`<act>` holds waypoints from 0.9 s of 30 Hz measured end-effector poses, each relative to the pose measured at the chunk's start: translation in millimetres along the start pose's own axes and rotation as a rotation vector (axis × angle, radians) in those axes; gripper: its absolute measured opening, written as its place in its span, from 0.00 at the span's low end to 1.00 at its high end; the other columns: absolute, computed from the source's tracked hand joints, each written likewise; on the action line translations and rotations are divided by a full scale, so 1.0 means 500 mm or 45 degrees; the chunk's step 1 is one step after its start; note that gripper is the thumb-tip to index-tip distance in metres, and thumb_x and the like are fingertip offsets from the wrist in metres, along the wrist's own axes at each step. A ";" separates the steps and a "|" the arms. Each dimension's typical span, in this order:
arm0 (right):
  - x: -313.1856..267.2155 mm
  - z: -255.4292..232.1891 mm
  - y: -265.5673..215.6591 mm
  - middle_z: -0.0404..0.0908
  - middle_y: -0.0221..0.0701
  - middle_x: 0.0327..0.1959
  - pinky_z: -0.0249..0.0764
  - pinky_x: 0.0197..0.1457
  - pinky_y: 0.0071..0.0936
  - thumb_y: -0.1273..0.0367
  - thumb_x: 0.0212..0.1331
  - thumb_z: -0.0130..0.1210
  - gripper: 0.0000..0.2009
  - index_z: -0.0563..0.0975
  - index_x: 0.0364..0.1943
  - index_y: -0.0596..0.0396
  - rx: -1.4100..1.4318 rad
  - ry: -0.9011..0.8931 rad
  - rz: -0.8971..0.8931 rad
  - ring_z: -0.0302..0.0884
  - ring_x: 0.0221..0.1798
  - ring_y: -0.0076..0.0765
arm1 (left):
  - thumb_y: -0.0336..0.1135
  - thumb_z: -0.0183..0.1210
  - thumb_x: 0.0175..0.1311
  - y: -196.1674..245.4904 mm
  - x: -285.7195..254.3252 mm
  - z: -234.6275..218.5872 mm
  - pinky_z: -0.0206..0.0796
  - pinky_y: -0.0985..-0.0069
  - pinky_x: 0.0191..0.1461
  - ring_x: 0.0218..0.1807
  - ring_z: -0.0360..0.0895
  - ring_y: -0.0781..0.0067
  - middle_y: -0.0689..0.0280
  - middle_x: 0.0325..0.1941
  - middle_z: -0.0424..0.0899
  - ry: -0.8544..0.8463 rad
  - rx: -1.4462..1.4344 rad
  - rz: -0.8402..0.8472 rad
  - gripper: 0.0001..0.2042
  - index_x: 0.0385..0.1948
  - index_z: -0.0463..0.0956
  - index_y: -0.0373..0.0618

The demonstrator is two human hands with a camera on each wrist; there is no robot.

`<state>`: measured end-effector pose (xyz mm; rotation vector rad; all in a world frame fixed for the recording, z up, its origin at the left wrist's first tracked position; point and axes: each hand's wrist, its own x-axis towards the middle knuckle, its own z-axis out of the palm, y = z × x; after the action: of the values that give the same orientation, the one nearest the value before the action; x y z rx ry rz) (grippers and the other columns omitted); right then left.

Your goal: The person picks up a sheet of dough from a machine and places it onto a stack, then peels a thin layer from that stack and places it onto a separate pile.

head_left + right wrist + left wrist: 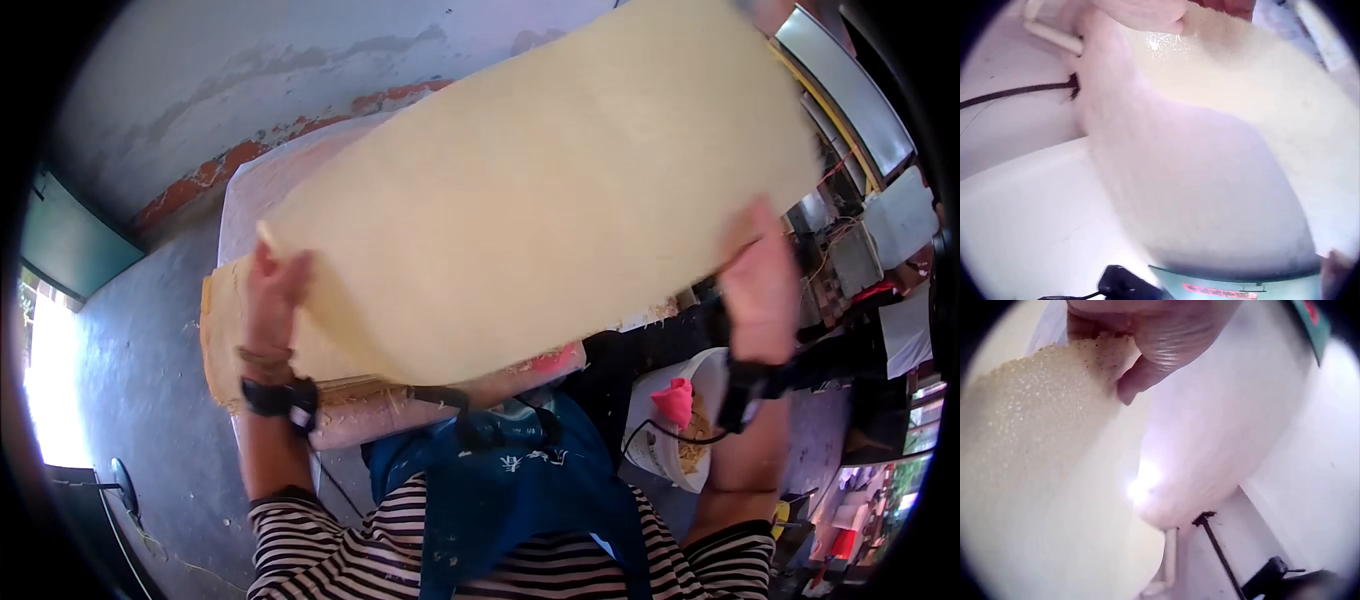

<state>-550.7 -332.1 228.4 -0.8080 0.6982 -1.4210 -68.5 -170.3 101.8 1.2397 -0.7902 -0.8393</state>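
A large thin cream sheet [560,190] is held up in front of the body, slightly blurred in the head view. My left hand [277,290] grips its left corner; in the left wrist view the thumb and fingers of the left hand [1154,344] pinch the rough, speckled edge of the sheet [1035,437]. On the right, my right hand [760,285] holds the near right edge. The right wrist view has the right hand [1147,12] at the top, pinching the sheet [1222,69]. Below the raised sheet lies a stack of similar sheets [228,330].
Plastic covering [255,195] lies beneath the stack, against a wall [230,80] with exposed brick. A white bucket [650,430] with a pink item [673,402] stands at the lower right. Cluttered shelves and objects fill the far right; a green panel [80,235] is at left.
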 end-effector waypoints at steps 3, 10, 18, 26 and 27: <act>-0.041 -0.053 0.208 0.81 0.24 0.39 0.79 0.43 0.31 0.67 0.61 0.59 0.08 0.76 0.43 0.47 -0.015 0.161 0.275 0.80 0.39 0.26 | 0.26 0.59 0.62 0.077 0.011 -0.094 0.72 0.81 0.49 0.47 0.78 0.76 0.62 0.54 0.77 0.092 0.237 0.088 0.32 0.68 0.55 0.42; -0.150 -0.092 0.442 0.82 0.28 0.32 0.80 0.33 0.25 0.64 0.62 0.59 0.07 0.77 0.39 0.50 -0.096 0.120 0.985 0.81 0.33 0.26 | 0.23 0.64 0.54 -0.056 0.137 -0.331 0.73 0.81 0.39 0.38 0.79 0.78 0.62 0.44 0.81 0.113 0.764 0.118 0.39 0.70 0.55 0.47; -0.169 -0.082 0.442 0.82 0.30 0.30 0.78 0.27 0.21 0.58 0.63 0.57 0.12 0.77 0.37 0.52 -0.373 0.007 1.200 0.80 0.26 0.25 | 0.28 0.66 0.53 -0.128 0.139 -0.413 0.75 0.71 0.42 0.40 0.82 0.67 0.56 0.45 0.83 0.247 1.142 -0.025 0.40 0.69 0.55 0.51; -0.184 -0.125 0.434 0.81 0.30 0.26 0.76 0.25 0.19 0.51 0.63 0.55 0.18 0.76 0.36 0.54 -0.447 0.158 1.135 0.78 0.22 0.23 | 0.39 0.67 0.53 -0.041 -0.147 0.111 0.53 0.61 0.71 0.70 0.62 0.56 0.58 0.66 0.69 -0.435 1.656 0.531 0.31 0.61 0.68 0.45; -0.183 -0.132 0.444 0.81 0.30 0.25 0.75 0.25 0.19 0.52 0.63 0.55 0.18 0.76 0.35 0.54 -0.460 0.161 1.056 0.78 0.22 0.23 | 0.40 0.66 0.53 -0.066 -0.166 0.162 0.51 0.60 0.72 0.71 0.59 0.56 0.59 0.68 0.67 -0.596 1.679 0.527 0.31 0.61 0.69 0.47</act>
<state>-483.3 -249.5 3.3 -0.5862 1.2348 -0.6001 -182.4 -139.4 77.3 1.8939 -2.0862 -0.1663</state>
